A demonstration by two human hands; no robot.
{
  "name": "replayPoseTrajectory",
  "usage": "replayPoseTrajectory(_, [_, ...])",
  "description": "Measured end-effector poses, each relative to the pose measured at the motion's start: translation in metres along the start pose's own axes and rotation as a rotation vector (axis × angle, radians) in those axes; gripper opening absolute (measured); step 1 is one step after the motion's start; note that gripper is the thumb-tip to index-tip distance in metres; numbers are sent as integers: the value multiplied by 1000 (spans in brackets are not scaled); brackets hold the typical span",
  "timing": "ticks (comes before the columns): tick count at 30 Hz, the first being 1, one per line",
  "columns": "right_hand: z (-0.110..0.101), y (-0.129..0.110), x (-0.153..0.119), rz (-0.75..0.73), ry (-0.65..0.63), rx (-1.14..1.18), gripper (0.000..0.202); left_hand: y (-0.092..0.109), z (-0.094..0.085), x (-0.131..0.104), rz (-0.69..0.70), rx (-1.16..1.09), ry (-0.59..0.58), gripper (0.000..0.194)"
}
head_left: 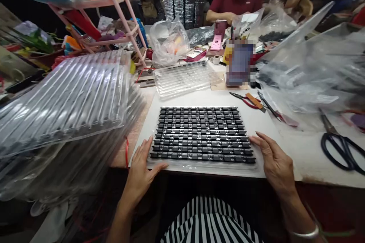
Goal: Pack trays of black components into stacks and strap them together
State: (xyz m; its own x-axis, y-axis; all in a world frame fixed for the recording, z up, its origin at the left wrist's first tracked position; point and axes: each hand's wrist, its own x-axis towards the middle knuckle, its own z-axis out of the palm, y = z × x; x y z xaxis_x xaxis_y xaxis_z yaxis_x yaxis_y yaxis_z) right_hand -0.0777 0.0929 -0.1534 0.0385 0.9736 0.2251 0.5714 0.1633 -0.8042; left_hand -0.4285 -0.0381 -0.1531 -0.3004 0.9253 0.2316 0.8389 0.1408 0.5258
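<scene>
1. In front of the person lies a clear tray (199, 166), flat on a white sheet (264, 127) at the near edge of the table; black strips (203, 136) with pale markings fill it in rows running left to right.
2. The two hands are well apart, one at each side of the tray; the left hand (139, 169) has its fingers along the left edge and its thumb spread over the near corner, a loose, unclenched touch.
3. The right hand (275, 161) is at the right edge, fingers bent and tips against the rim; from here I cannot tell whether it grips; a bangle (306, 233) circles that wrist.
4. Just beyond the tray sits a second tray (185, 81), clear and ribbed; a tall stack (85, 91) of similar ones leans at the left.
5. Off to the right are red-handled pliers (246, 100), near the far corner of the sheet; scissors (339, 146) with dark loops lie farther right, past the right hand; clear bags (310, 70) heap up behind them.
6. Farther back stand a pink rack (121, 11) at the left and a phone (220, 27) propped on a pink stand (217, 41); across the table sits a co-worker in a maroon shirt (242, 0).
</scene>
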Motion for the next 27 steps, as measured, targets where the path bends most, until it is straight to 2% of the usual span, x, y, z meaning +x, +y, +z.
replayPoseTrajectory(4, [0, 0, -3, 10, 28, 95, 39, -1, 2, 1, -62, -39, 27, 81])
replayPoseTrajectory(10, [0, 2, -2, -13, 18, 97, 32, 4, 1, 1, -155, -82, 32, 82])
replayPoseTrajectory(13, [-3, 2, -5, -113, 55, 34, 27, 5, -1, 2, -201, -98, 18, 82])
replayPoseTrajectory(16, [-6, 2, -15, -293, 65, -84, 24, 3, -3, 2, -190, -120, -11, 83])
replayPoseTrajectory(18, [-8, 2, -24, -384, 38, -138, 28, 2, -3, 1, -160, -122, -16, 82])
replayPoseTrajectory(20, [-12, 3, -33, -415, 21, -152, 34, 2, -4, -3, -125, -105, 7, 80])
replayPoseTrajectory(24, [-27, 10, -49, -445, -9, -138, 42, 4, -2, -21, -96, -78, 24, 80])
replayPoseTrajectory(27, [-37, 22, -58, -542, -90, -173, 56, 4, 1, -36, -68, -38, 6, 86])
